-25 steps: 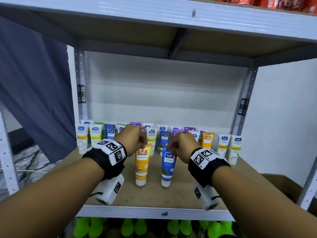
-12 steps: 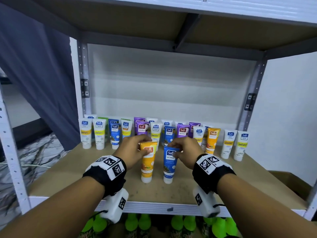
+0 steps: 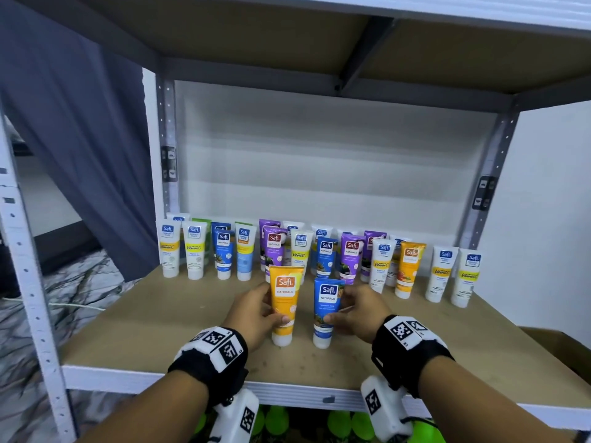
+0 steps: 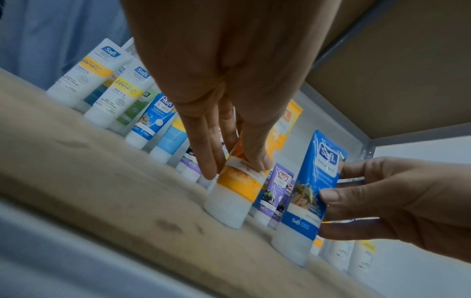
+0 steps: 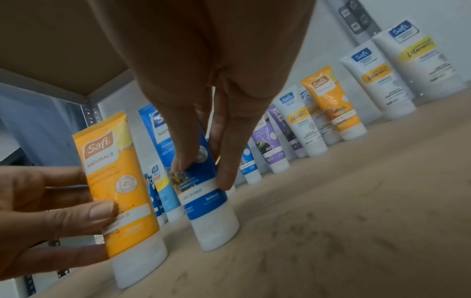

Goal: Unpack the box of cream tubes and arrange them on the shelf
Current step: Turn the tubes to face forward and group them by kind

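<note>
An orange cream tube [image 3: 284, 302] [image 4: 239, 181] [image 5: 122, 181] stands cap-down on the wooden shelf board [image 3: 160, 327], in front of the rows of tubes. My left hand [image 3: 256, 311] [image 4: 229, 129] pinches it between thumb and fingers. Just right of it stands a blue cream tube [image 3: 326, 310] [image 4: 311, 181] [image 5: 201, 181], also cap-down, and my right hand [image 3: 355, 311] [image 5: 206, 141] pinches it at mid-height. Both caps rest on the board. The box is out of sight.
Behind, several white, blue, purple, green and orange tubes [image 3: 319, 251] stand in two rows across the back of the shelf. Grey uprights [image 3: 168, 155] frame the bay, an upper shelf [image 3: 351, 43] hangs overhead, and a blue curtain [image 3: 80, 139] hangs left. Green bottles [image 3: 278, 420] stand below.
Both hands have slid down from the tube tops to their middles and drawn toward the shelf's front. The head view has tilted up and closer.
</note>
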Demonstrator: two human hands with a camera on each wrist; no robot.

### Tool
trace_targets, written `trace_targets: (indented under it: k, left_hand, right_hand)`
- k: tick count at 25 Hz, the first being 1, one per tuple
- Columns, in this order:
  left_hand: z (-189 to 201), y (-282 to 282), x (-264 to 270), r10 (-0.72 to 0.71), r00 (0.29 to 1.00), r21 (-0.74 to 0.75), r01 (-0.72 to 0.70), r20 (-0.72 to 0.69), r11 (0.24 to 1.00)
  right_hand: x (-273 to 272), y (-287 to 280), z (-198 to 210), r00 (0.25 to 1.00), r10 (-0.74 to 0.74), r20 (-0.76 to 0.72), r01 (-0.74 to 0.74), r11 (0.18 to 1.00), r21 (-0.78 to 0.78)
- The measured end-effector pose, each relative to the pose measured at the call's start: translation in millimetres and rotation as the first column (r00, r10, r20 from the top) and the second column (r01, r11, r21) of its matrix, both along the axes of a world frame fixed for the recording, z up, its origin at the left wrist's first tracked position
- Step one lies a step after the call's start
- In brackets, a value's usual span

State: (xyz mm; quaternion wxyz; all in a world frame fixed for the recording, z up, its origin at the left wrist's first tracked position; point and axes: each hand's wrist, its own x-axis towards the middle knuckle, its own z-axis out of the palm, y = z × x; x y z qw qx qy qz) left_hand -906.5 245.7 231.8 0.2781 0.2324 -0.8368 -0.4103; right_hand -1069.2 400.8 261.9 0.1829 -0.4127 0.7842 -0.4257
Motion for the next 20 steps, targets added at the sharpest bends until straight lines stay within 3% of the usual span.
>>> trace_targets:
  k: [6, 16, 20]
  left_hand:
    - [3, -12, 25, -0.01, 0.999, -0.027, 0.011, 0.043, 1.0]
    - [9, -73, 126, 0.174, 0.977, -0.066, -0.167, 0.127, 0.984]
    - [8, -82, 155, 0.255, 0.966, -0.017, -0.254, 0.036, 0.967]
  right_hand:
    - [13, -34, -13, 0.997, 0.076, 0.023, -0.076, 0.997, -0.011]
    - [95, -116, -16, 0.961, 0.268, -0.067, -0.272, 0.96, -0.07]
    - [122, -136, -13, 0.938, 0.334, -0.096, -0.342, 0.937, -0.075]
